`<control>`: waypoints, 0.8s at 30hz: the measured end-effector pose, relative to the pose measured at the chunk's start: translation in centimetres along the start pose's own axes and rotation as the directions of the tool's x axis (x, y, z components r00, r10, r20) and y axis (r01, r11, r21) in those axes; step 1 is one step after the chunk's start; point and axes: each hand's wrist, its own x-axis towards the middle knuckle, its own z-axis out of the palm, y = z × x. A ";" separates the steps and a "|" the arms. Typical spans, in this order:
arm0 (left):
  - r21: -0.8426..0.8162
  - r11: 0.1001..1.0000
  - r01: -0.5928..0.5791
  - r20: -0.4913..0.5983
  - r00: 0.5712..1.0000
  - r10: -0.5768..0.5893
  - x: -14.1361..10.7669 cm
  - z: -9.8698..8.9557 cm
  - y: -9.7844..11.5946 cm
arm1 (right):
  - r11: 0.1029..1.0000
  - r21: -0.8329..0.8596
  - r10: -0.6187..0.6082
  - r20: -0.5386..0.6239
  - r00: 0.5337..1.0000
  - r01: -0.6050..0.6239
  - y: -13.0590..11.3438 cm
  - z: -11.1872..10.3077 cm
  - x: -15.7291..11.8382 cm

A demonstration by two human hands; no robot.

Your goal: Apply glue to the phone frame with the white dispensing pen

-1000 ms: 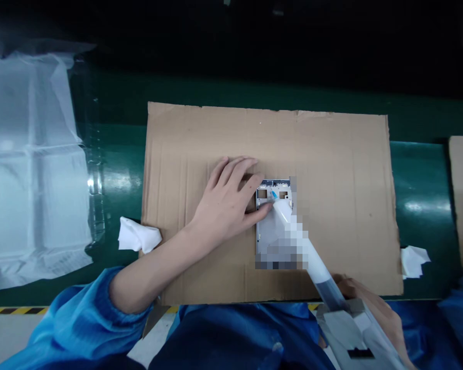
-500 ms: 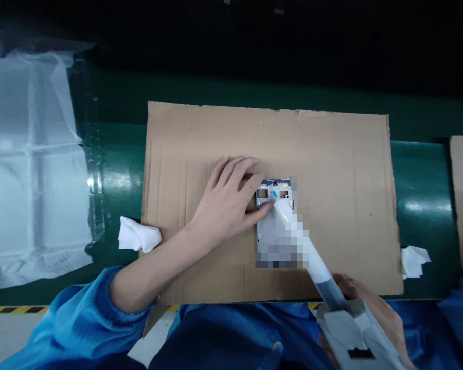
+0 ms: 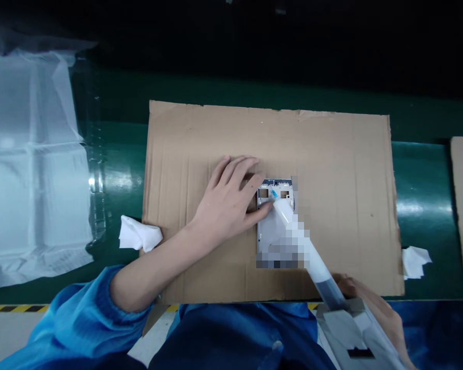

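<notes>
On the cardboard sheet (image 3: 332, 169), my left hand (image 3: 226, 203) lies spread flat, thumb pinning the metal frame (image 3: 268, 226) at the sheet's centre. My right hand (image 3: 374, 308) clasps the dispenser (image 3: 312, 257), nozzle touching the frame's top. Dispensing seems underway; next needs steady tracing.

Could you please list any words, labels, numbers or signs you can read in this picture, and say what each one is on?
No readable text anywhere.
Metal frame under the left hand: lower part pixelated, nothing legible.
Dispenser tube held by the right hand: middle pixelated, no print readable.
Yellow-black hazard stripe on the table edge: a marking, no words.
</notes>
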 end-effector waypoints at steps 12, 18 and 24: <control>0.004 1.000 0.002 -0.023 1.000 -0.002 -0.1 0.1 0.1 | 0.985 0.028 -0.167 -0.021 0.986 0.168 -1.4 0.1 1.6; -0.001 1.000 0.007 -0.021 1.000 -0.007 -0.1 0.2 0.1 | 0.979 0.032 -0.199 -0.045 0.979 0.200 -1.9 0.2 2.1; -0.003 1.000 0.006 -0.021 1.000 -0.006 -0.1 0.2 0.0 | 0.983 -0.001 -0.185 -0.052 0.981 0.185 -1.7 0.2 1.9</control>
